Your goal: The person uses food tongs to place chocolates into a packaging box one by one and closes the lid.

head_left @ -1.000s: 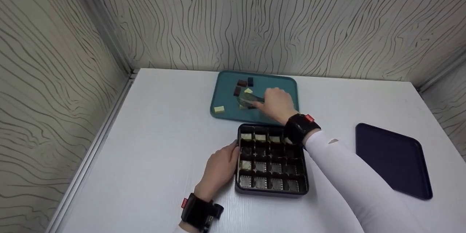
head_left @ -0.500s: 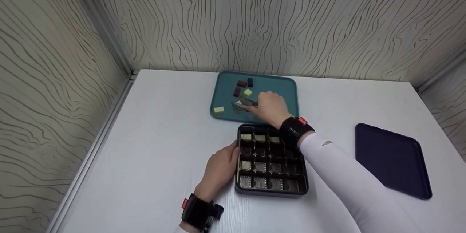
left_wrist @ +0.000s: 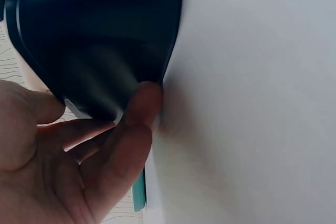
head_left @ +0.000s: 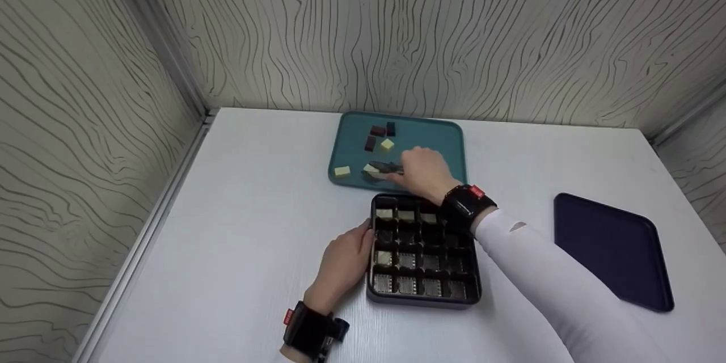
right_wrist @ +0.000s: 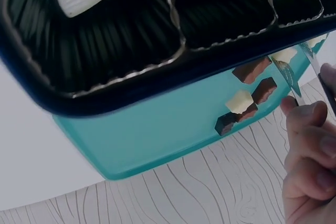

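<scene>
In the head view, my right hand point(head_left: 425, 173) grips small metal tongs point(head_left: 385, 168) over the teal tray point(head_left: 437, 150). Their tips are at a white chocolate piece point(head_left: 371, 168); whether they clasp it is unclear. In the right wrist view, the tongs point(right_wrist: 287, 77) point towards the box, whose wall partly hides the tray. My left hand point(head_left: 341, 258) rests against the left side of the dark compartment box point(head_left: 425, 299). In the left wrist view, fingertips point(left_wrist: 146, 100) touch the box's wall near the table. White pieces sit in several compartments of the box.
Other pieces on the tray are a white one point(head_left: 342, 171) at the near left corner, another white one point(head_left: 387, 144) and three brown ones point(head_left: 370, 143) farther back. A dark purple tray point(head_left: 612, 252) lies at the right. A patterned wall point(head_left: 397, 34) stands behind the table.
My right hand has shifted slightly left and nearer with the tongs, whose tips moved from the cluster to the white piece. The left hand and box have stayed put.
</scene>
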### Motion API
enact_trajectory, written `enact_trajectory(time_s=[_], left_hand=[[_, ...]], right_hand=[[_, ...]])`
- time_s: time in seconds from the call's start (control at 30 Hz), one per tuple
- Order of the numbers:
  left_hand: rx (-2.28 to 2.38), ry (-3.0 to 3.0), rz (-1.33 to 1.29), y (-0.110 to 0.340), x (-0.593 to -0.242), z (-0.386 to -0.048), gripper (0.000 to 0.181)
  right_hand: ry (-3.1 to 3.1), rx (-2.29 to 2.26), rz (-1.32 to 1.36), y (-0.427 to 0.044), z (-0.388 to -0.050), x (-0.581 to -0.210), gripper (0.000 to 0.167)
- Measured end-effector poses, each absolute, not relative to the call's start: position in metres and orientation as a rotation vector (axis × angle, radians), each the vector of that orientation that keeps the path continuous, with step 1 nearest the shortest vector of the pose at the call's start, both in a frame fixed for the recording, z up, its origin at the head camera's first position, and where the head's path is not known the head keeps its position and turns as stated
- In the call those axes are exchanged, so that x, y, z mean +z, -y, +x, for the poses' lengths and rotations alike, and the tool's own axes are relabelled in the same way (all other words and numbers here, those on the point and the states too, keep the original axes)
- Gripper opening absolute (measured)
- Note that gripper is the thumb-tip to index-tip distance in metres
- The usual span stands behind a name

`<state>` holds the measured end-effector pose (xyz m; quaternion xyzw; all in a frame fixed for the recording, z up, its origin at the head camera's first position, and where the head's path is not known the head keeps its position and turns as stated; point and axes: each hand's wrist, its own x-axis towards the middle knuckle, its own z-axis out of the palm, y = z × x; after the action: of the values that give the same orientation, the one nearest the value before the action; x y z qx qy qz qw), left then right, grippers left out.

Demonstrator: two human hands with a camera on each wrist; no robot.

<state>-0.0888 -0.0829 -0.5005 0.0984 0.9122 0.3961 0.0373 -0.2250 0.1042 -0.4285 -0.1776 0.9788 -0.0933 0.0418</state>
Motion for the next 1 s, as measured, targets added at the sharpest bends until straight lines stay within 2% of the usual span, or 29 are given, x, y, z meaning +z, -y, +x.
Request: enact_trajectory(time_s=[0.63, 1.0], left_hand=[[1.213, -2.783, 0.311, 0.082, -0.501, -0.09, 0.047], [1.193, -2.789, 0.3, 0.093, -0.502, -0.093, 0.047]], right_hand=[[-2.948, -0.336, -0.487, -0.108, -0.224, -0.42, 0.063], [-2.971, -0.495, -0.631, -0.147, -0.187, -0.385, 0.05]])
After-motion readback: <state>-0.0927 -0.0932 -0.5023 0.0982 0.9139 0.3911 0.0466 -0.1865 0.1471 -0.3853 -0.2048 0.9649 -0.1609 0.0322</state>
